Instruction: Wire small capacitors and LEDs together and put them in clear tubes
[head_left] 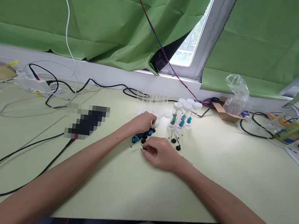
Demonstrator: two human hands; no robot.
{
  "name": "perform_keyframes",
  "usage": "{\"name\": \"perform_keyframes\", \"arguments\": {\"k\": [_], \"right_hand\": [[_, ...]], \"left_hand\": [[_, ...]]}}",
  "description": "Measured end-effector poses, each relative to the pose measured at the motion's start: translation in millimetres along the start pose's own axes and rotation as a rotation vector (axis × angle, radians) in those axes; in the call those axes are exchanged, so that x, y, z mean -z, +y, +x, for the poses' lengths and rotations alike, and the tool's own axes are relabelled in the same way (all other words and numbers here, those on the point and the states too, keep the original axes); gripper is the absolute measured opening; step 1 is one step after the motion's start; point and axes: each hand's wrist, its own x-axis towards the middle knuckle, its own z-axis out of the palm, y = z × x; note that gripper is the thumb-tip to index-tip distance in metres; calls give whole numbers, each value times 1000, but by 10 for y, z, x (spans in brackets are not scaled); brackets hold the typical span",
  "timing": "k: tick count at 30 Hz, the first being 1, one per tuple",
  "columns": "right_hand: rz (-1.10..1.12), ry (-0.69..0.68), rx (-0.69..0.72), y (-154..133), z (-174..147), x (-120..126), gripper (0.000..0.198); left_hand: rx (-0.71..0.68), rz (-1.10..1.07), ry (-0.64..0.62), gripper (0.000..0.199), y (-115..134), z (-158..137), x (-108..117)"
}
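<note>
Right at the heart of it, the jumbled pile of glossy blue balls and black round pieces (139, 135) sits on the pale green worktop (118, 188), its long axis running from near left to far right. Here's the right hand (160, 153) at the pile's near right edge, its grip pinching a small dark piece (145, 148), mostly hidden by the fingers. The left hand (145, 122) arches over the pile's far end, fingers curled, and I cannot tell whether they hold anything. Both hands are close, the pile lying ahead of the right grip and just below the left!

Now the containers: right of the pile and slightly beyond stands a cluster of clear, white-capped cylindrical tubes (183, 115), green and blue pieces showing inside the front ones. Straight beyond the pile, more clear tubes (155, 100) stand, no contents visible from here. And well off to the pile's far right, an open brown cardboard box (226, 116) carries a crumpled clear plastic bag (237, 93).
</note>
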Motion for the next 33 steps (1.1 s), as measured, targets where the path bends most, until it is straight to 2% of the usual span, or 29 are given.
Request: {"name": "perform_keyframes", "arguments": {"k": [18,33], "right_hand": [[5,-31,-25,15,0,4,6],[14,-29,-53,23,-1,17,5]], "left_hand": [[-47,-13,13,16,-31,-29,-20],[-44,35,12,30,13,-100,-53]]}}
